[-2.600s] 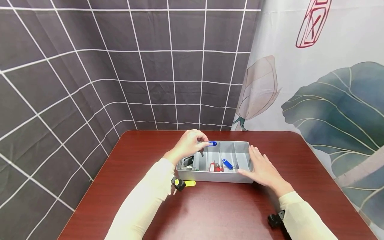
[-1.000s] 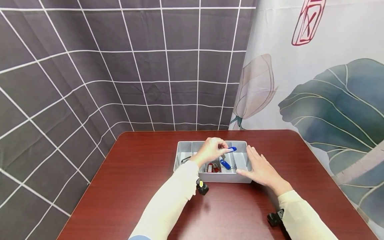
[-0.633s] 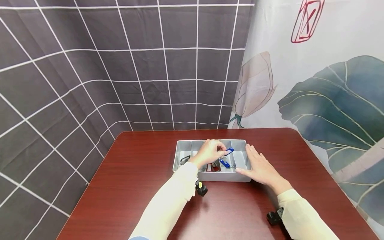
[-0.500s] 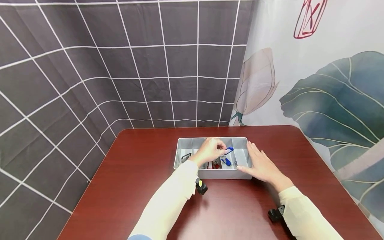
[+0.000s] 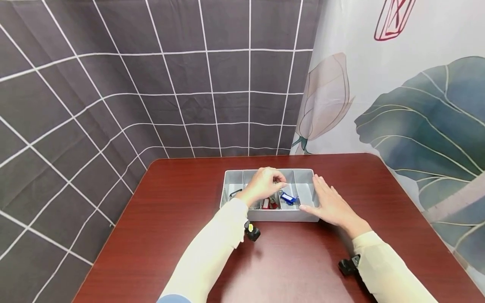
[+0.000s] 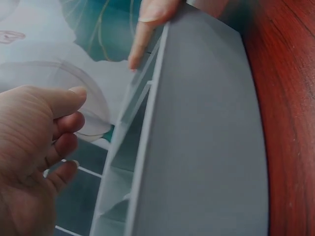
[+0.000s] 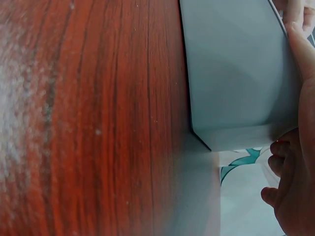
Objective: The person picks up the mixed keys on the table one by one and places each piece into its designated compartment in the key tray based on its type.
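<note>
A grey compartment tray (image 5: 278,216) stands on the table. Above its middle, my left hand (image 5: 263,184) hovers with thumb and fingers loosely bent and nothing between them; the left wrist view shows the same hand (image 6: 34,128) bare. Below the fingertips, blue key tags (image 5: 289,198) lie together in one compartment, one with a white label. Red key tags (image 5: 267,203) with metal bits lie in the compartment to their left. My right hand (image 5: 333,205) rests against the tray's right end, fingers extended along the side and thumb at the front rim.
A black-edged item (image 5: 235,193) sits in a left compartment, partly behind the left wrist. The far-right compartment (image 5: 306,189) shows bare grey walls. The reddish-brown table (image 5: 288,261) meets a dark gridded curtain (image 5: 227,105) behind.
My left hand has carried a blue key tag rightward from the left part of the tray and let it go onto the other blue tag. The right hand has stayed in place.
</note>
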`<state>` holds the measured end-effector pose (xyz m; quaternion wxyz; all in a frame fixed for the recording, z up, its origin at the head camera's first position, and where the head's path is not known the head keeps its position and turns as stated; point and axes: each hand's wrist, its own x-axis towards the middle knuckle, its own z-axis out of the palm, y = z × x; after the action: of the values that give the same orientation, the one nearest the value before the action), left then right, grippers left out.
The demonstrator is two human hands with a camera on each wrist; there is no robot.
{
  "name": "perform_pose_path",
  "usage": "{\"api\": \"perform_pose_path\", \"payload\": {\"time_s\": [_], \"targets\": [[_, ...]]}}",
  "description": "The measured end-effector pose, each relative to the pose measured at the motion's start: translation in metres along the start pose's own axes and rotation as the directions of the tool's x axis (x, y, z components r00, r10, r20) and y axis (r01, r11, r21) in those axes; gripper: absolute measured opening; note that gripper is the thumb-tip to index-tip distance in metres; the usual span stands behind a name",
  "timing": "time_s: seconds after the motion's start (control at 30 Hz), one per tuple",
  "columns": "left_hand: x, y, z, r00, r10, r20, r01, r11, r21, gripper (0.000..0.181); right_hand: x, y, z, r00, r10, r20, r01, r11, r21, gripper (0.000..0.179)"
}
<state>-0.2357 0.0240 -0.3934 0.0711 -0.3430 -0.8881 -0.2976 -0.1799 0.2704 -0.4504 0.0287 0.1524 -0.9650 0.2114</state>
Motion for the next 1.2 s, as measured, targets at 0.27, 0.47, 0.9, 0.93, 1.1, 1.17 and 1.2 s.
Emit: {"api": "perform_pose_path", "payload": {"time_s": [0.27,0.47,0.9,0.93,1.1,1.17,1.2], "targets": [[-0.016,-0.005,-0.028,0.997,0.018,-0.077,-0.017,1.0,0.009,0.005,0.0,-0.002,-0.002,1.0,0.017,0.026,-0.017,1.0,0.023,0.113],[-0.036,-0.01,-0.052,0.995,0.003,-0.099,-0.001,1.0,0.025,0.007,0.002,0.0,-0.002,1.0,0.008,0.007,-0.009,1.0,0.022,0.112],[-0.088,-0.036,-0.086,0.981,-0.037,-0.19,0.046,0.998,0.046,0.006,-0.001,-0.002,0.001,1.0,-0.016,-0.001,0.016,1.0,0.026,0.111],[-0.092,-0.038,-0.087,0.98,-0.044,-0.192,0.053,0.998,0.042,0.007,-0.001,-0.003,0.001,1.0,-0.013,0.0,0.013,1.0,0.027,0.111],[-0.112,-0.046,-0.094,0.975,-0.057,-0.216,0.066,0.997,0.035,0.01,0.0,-0.001,0.0,1.0,-0.004,0.007,0.004,1.0,0.018,0.111],[-0.12,-0.049,-0.095,0.971,-0.061,-0.23,0.069,0.997,0.025,0.012,0.001,-0.001,-0.001,1.0,-0.001,0.008,0.001,1.0,0.014,0.111],[-0.124,-0.051,-0.096,0.969,-0.067,-0.236,0.073,0.997,0.021,0.012,0.0,-0.001,-0.001,1.0,0.001,0.011,-0.001,1.0,0.016,0.111]]}}
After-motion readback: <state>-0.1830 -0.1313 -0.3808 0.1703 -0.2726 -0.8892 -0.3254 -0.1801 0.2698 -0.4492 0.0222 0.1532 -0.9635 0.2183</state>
